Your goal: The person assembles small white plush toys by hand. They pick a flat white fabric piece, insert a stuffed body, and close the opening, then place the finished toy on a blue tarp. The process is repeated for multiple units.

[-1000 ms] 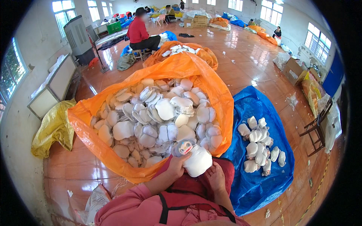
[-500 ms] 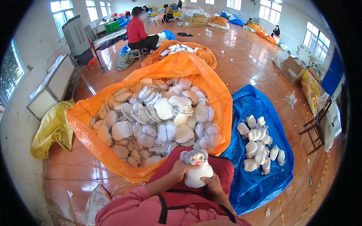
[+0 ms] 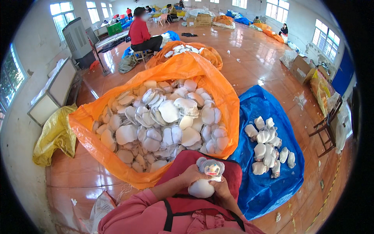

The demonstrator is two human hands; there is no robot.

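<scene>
white doll point(image 3: 205, 182), orange sack point(image 3: 183, 70), blue sheet point(image 3: 269, 105)

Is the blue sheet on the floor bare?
No, the blue sheet carries a small heap of white stuffed pieces on the person's right.

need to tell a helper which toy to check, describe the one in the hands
Start at the big orange sack of white pieces, then come down to the dark red lap below it. There both hands hold a small plush doll; unlike the plain white pieces around, it has a grey-haired head with a face.
</scene>
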